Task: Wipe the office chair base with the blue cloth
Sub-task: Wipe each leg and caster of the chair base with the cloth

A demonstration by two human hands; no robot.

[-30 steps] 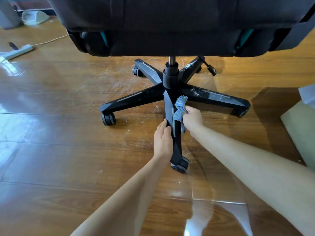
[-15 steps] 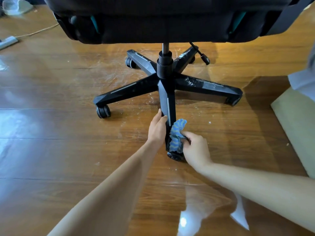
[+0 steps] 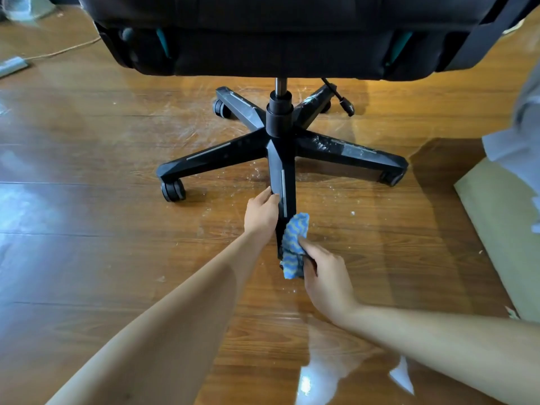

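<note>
The black five-legged chair base (image 3: 279, 133) stands on the wooden floor under the black seat (image 3: 292, 33). Its near leg (image 3: 282, 182) points toward me. My left hand (image 3: 261, 213) grips the left side of that leg. My right hand (image 3: 324, 276) holds the blue patterned cloth (image 3: 293, 247) bunched against the leg's near end, hiding the caster there. White dust streaks show on the right leg (image 3: 350, 152) and the far right leg (image 3: 314, 102).
A caster (image 3: 172, 190) sits at the end of the left leg. A greenish board (image 3: 502, 229) and pale fabric (image 3: 520, 141) lie at the right. A power strip (image 3: 13, 65) with its cord lies far left. White crumbs dot the glossy floor around the base.
My right hand slid the cloth from near the hub down the near leg to its caster end. My left hand stayed on the leg. The view shifted slightly.
</note>
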